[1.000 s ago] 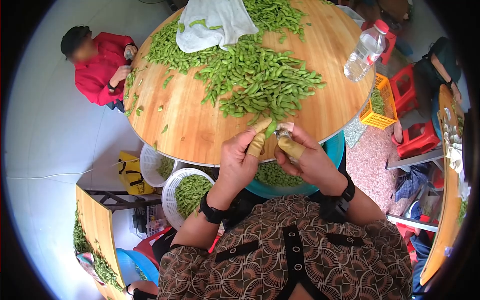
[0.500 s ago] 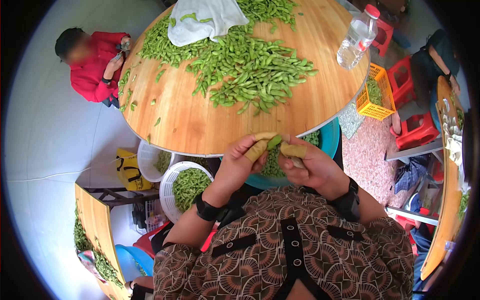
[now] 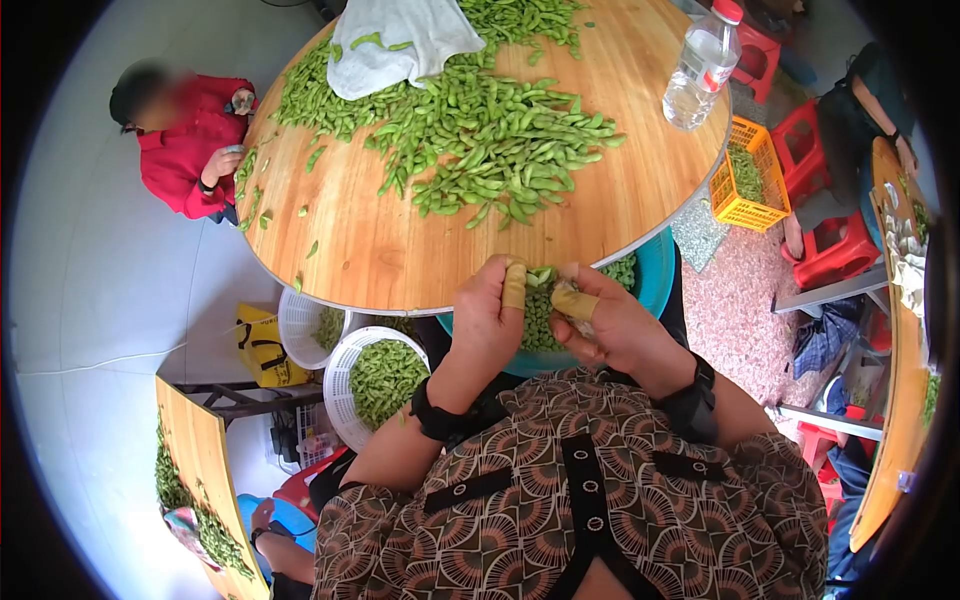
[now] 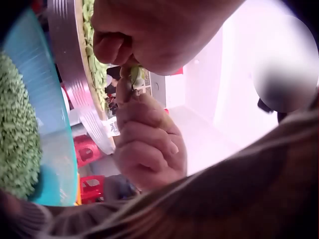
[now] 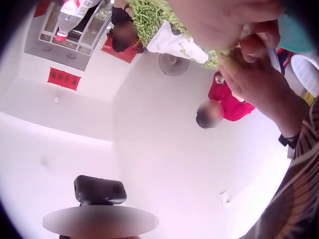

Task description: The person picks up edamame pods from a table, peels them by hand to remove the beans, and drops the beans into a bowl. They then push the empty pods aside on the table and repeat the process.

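In the head view, the left hand (image 3: 487, 312) pinches a green pod (image 3: 541, 274) over the near table edge, a yellow cover on one finger. Close at its right, the right hand (image 3: 612, 322), also with a yellow-covered digit, has its fingers curled round a small shiny object (image 3: 574, 300), partly hidden. The left wrist view shows the pod (image 4: 135, 75) between the two hands. Green pods (image 3: 500, 140) lie heaped on the round wooden table (image 3: 350, 240). Below the hands, a teal basin (image 3: 655, 275) holds shelled beans (image 3: 537, 320).
A white cloth (image 3: 395, 50) lies on the pods, and a water bottle (image 3: 700, 75) stands at the table's right. White baskets (image 3: 338, 395) of beans are left of the basin. A person in red (image 3: 190, 140) is at the left; a yellow crate (image 3: 745, 212) is at the right.
Both hands have come back from over the pod heap to the table edge above the basin. The pod between them now looks split or bent. The person in red has moved their hands apart.
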A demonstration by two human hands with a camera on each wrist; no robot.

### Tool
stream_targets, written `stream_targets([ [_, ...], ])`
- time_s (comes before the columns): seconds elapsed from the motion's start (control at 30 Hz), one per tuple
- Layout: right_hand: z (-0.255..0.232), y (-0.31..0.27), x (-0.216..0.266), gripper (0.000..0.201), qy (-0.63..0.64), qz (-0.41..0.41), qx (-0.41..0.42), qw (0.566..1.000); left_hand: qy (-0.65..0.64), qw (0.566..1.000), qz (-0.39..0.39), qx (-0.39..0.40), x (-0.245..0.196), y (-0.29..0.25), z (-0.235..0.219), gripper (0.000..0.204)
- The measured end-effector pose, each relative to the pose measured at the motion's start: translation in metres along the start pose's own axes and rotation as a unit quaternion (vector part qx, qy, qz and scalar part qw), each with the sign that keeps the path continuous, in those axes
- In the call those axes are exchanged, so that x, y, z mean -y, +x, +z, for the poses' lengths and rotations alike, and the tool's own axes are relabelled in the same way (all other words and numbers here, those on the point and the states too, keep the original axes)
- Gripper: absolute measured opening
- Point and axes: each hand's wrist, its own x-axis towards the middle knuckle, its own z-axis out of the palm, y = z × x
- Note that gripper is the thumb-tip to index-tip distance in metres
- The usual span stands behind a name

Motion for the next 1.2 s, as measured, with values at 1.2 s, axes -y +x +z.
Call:
stream_targets([
  [1.2, -0.008, -0.007, 0.022, 0.018, -0.284, 0.020, -0.065, 0.956, 0.379, 0.920, 0.048, 0.090, 0.069, 0.157, -0.046, 0.014],
])
